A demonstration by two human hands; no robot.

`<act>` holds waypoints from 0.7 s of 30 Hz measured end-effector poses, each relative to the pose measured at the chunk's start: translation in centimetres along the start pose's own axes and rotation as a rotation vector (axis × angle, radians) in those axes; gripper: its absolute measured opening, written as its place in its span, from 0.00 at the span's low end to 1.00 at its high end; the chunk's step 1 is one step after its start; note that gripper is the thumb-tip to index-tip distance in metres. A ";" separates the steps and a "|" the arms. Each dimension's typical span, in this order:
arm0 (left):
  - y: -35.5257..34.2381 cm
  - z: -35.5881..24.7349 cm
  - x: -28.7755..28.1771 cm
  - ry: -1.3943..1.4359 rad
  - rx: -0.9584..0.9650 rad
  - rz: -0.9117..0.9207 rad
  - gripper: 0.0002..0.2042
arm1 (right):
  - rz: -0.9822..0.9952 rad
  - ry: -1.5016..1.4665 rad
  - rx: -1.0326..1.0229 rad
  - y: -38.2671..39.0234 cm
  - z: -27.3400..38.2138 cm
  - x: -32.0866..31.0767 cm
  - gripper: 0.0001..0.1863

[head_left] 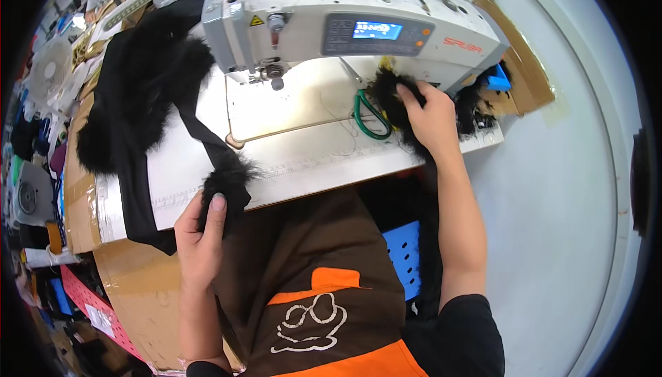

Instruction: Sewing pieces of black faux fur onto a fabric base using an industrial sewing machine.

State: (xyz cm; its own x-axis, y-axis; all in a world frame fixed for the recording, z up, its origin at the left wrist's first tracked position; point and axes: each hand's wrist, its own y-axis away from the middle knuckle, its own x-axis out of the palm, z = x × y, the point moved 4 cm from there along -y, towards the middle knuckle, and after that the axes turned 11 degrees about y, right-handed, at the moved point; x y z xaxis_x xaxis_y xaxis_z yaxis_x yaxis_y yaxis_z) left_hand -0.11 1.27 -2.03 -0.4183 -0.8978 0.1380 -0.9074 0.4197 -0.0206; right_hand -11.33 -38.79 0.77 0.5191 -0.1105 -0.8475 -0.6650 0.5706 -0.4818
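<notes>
Brown apron point(296, 246), yours, nearest. Left hand point(203, 232): your thumb and fingers pinched on a black fur-tufted strip point(231, 180), near table point(310, 170) edge, left. Right hand point(433, 118): your thumb over black fur point(386, 93), far right; firmness of clamp cannot be told. Beside it, green-handled scissors point(358, 109). Risk, judged: pulling that fur could drag them along (they seem to touch). Beyond, sewing machine point(296, 29): yellow warning triangle point(257, 21), lit display point(378, 30), red lettering point(462, 46).

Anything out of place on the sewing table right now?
Yes, slightly: loose thread lies on the white tabletop by the green-handled scissors, and dark fluff litters its right end. Both look like stray scraps.
</notes>
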 end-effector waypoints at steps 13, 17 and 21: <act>-1.8 -1.2 1.6 -0.125 0.076 0.227 0.16 | 0.673 -1.055 0.103 8.9 13.9 -1.5 0.11; -1.7 -0.9 2.4 -0.157 0.314 0.300 0.13 | 0.774 -1.154 0.063 10.1 16.5 -0.9 0.12; -1.8 -0.3 1.9 -0.134 0.260 0.394 0.09 | 0.937 -1.243 0.125 10.5 17.2 0.0 0.12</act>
State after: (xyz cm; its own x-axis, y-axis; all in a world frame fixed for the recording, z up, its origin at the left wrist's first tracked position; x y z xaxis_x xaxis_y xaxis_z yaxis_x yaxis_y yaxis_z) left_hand 0.78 -1.17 -1.46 -0.7178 -0.6938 -0.0585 -0.6516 0.6989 -0.2948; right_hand -9.08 -18.77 -0.49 0.1039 0.9911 -0.0838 -0.9789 0.1168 0.1675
